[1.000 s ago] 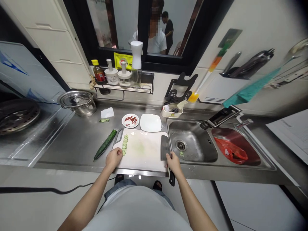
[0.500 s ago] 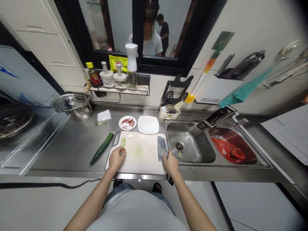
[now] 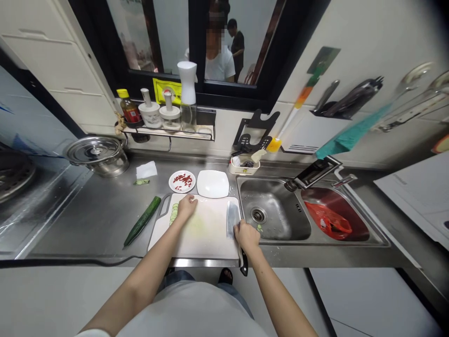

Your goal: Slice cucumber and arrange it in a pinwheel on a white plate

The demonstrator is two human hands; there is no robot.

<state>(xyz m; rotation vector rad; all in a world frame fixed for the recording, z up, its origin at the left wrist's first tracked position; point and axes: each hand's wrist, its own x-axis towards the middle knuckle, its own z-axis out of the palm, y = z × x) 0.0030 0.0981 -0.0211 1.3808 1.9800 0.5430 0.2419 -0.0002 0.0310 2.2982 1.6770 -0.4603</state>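
A white cutting board lies on the steel counter. Green cucumber slices form a short column near its left edge. My left hand is over the upper part of the board, right of the slices, its fingers curled; anything between them is too small to make out. At the board's right edge my right hand grips the cleaver, whose blade lies over the board. Behind the board are a white plate with red pieces and a bare white square plate. A cucumber rests left of the board.
On the right is a double sink with a black faucet and a red bag. A lidded steel pot stands at the left. A condiment rack hangs below the window.
My left hand has moved from beside the lower slices up and right, towards the square plate. The right hand still grips the cleaver. The view has shifted slightly.
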